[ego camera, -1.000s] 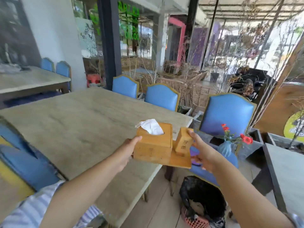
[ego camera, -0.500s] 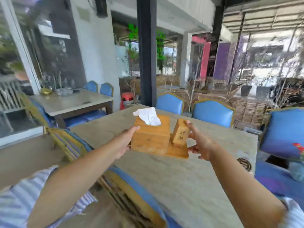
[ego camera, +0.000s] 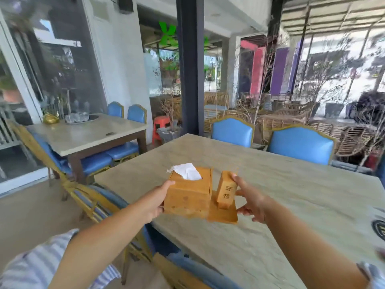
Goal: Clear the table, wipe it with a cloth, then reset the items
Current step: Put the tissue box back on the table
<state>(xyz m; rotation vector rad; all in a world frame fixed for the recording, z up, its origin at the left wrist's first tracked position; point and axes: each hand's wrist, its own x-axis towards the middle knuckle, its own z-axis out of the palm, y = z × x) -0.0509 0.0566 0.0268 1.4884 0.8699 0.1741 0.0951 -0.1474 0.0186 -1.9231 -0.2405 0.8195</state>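
Observation:
I carry a wooden tray [ego camera: 223, 216] in the air above the near left part of the stone-topped table [ego camera: 291, 197]. On the tray stand a wooden tissue box [ego camera: 188, 195] with a white tissue [ego camera: 185, 171] sticking out of its top and a small wooden toothpick holder [ego camera: 226, 191] with carved characters. My left hand [ego camera: 155, 202] grips the left side of the tissue box and the tray under it. My right hand [ego camera: 251, 202] grips the tray's right end, its thumb against the toothpick holder.
Blue padded chairs [ego camera: 301, 148] line the table's far side, and more chairs [ego camera: 91, 197] stand at its near left edge. A second table [ego camera: 87, 135] at the left holds a gold teapot [ego camera: 50, 118] and glasses [ego camera: 77, 117]. A dark pillar [ego camera: 190, 65] rises behind the table.
My view has swung left, from the table's right end and the chair with the flower vase to its left part. The tray, held in both hands, now hangs over the tabletop.

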